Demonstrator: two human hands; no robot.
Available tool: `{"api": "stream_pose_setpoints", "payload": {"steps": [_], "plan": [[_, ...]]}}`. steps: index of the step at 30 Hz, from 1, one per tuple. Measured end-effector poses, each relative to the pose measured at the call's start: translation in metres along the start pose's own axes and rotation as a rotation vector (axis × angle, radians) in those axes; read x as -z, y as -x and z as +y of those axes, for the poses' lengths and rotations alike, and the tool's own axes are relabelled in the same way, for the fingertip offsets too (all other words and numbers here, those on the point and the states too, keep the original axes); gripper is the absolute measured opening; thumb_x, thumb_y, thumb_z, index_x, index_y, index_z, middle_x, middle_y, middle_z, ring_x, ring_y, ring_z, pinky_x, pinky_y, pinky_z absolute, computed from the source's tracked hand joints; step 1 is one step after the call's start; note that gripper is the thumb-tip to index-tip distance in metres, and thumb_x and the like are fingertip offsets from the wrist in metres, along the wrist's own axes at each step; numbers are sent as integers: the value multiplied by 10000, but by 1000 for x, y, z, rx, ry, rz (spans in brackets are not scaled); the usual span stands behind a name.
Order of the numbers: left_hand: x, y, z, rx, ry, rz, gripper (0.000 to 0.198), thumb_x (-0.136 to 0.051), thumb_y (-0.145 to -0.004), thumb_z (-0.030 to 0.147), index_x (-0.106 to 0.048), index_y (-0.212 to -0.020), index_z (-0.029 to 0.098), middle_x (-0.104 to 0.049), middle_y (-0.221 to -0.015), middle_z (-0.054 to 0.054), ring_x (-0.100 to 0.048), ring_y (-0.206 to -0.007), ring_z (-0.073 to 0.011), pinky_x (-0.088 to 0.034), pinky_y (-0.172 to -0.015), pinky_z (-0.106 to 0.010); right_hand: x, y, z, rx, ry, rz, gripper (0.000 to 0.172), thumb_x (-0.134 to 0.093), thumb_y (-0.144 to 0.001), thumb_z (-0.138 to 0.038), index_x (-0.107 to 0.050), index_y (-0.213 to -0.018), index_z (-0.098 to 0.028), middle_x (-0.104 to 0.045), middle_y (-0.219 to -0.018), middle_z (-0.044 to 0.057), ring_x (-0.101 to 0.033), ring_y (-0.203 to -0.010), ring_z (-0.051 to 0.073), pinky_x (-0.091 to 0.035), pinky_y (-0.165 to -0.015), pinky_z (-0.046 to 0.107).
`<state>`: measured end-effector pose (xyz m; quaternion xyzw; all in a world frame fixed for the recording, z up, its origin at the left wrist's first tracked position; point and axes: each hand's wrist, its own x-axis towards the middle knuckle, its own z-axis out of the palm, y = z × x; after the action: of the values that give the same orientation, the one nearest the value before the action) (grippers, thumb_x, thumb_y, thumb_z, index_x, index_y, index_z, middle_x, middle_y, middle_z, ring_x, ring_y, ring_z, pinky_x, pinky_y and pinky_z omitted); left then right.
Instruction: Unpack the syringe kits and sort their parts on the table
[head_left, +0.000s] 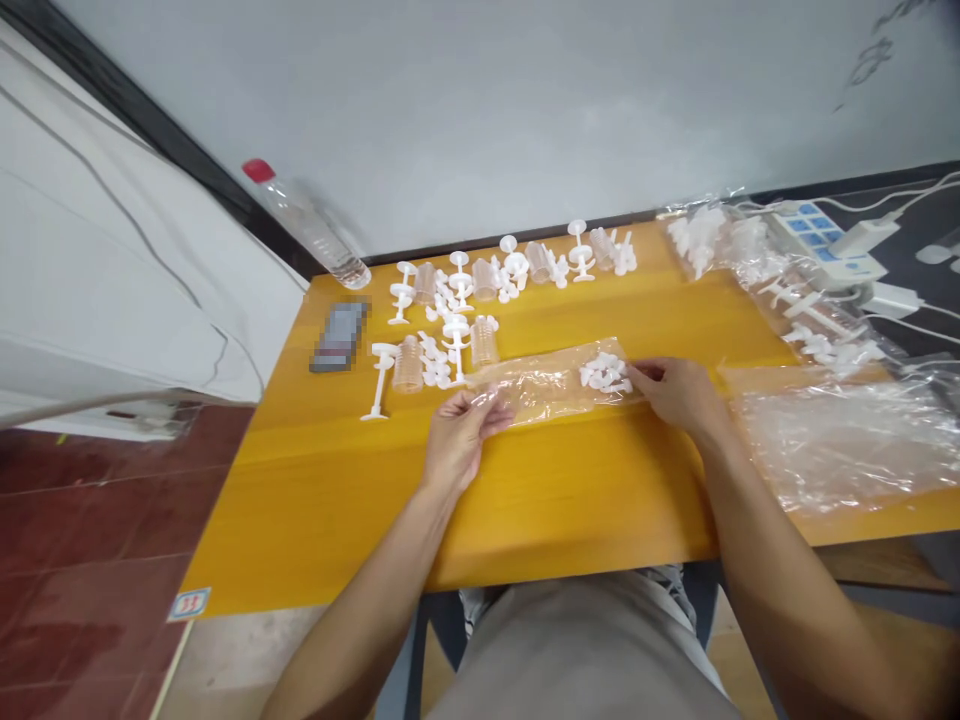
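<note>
Clear plastic makes up the long bag (536,388) that lies across the bench (570,510), stretched between the two hands in the head view. Small white plastic pieces (604,373) sit gathered inside its right end. The left hand (456,440) pinches the bag's left end between thumb and fingers, so the white pieces lie well to the right of that grip. The right hand (682,395) pinches the bag's right edge with thumb and forefinger, its grip just beside the pieces.

Beyond the left hand, clear ribbed cylinders (409,364) and white flanged plungers (381,380) stand or lie in two rows, with white fittings (433,360) heaped among them. To their left is a phone-like slab (340,337), blurred over; a red-capped bottle (315,230) is at the far left corner. On the right, flat clear bags (855,440) lie near, filled bags (810,310) farther off, and a power strip (825,242) with plugs behind. A numbered label (190,604) marks the near left corner.
</note>
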<state>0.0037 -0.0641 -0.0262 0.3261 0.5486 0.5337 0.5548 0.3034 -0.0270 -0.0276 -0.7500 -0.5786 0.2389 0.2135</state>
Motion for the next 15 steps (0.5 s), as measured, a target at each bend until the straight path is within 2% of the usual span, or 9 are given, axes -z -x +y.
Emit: {"api": "stream_pose_setpoints", "payload": {"steps": [2, 4, 6, 8, 12, 13, 15], "plan": [[5, 2, -2, -206, -243, -163, 293, -867, -787, 443, -749, -834, 178, -810, -965, -91, -791, -949, -254, -647, -927, -424, 1, -2, -2, -20, -20, -28, 260, -678, -888, -422, -817, -898, -202, -792, -918, 60, -699, -797, 210, -444, -694, 278], [10, 0, -4, -473, -496, -380, 218, -792, -882, 391, -802, -1002, 209, -778, -1229, -120, -732, -1186, -299, -555, -1109, -520, 3, -4, -3, -29, -28, -59, 246, -684, -879, -409, -814, -871, -200, -784, -869, 56, -687, -756, 201, -442, -678, 278], [10, -4, -5, -685, -667, -587, 235, -677, -977, 345, -778, -1162, 242, -712, -1378, -118, -663, -1317, -303, -483, -1186, -562, 3, -5, -4, -24, -21, -64, 258, -676, -884, -420, -808, -868, -199, -771, -823, 49, -666, -710, 189, -437, -660, 279], [5, -11, -7, -789, -745, -738, 292, -580, -1036, 308, -722, -1287, 261, -682, -1425, -114, -631, -1364, -278, -483, -1195, -541, 2, -6, -5, -1, 2, -34, 273, -670, -889, -436, -807, -900, -199, -767, -833, 47, -656, -709, 182, -436, -663, 281], [-18, -26, -13, -854, -833, -831, 471, -430, -1095, 287, -467, -1565, 288, -588, -1544, -87, -575, -1424, -214, -529, -1172, -437, -3, -7, -4, 65, 30, -34, 267, -655, -886, -397, -809, -991, -206, -765, -869, 39, -654, -743, 175, -446, -706, 284], [-25, -29, -14, -886, -884, -839, 509, -401, -1102, 294, -388, -1611, 281, -540, -1589, -79, -550, -1447, -203, -528, -1177, -407, -4, -8, -3, 78, 21, -45, 270, -651, -880, -392, -809, -996, -206, -759, -856, 37, -651, -738, 173, -450, -710, 284], [-38, -35, -18, -998, -1046, -838, 535, -374, -1102, 283, -337, -1635, 261, -487, -1632, -59, -510, -1480, -192, -507, -1198, -364, -6, -9, -1, 105, -5, -53, 295, -646, -869, -413, -808, -994, -201, -743, -826, 38, -642, -722, 174, -454, -704, 285]]}}
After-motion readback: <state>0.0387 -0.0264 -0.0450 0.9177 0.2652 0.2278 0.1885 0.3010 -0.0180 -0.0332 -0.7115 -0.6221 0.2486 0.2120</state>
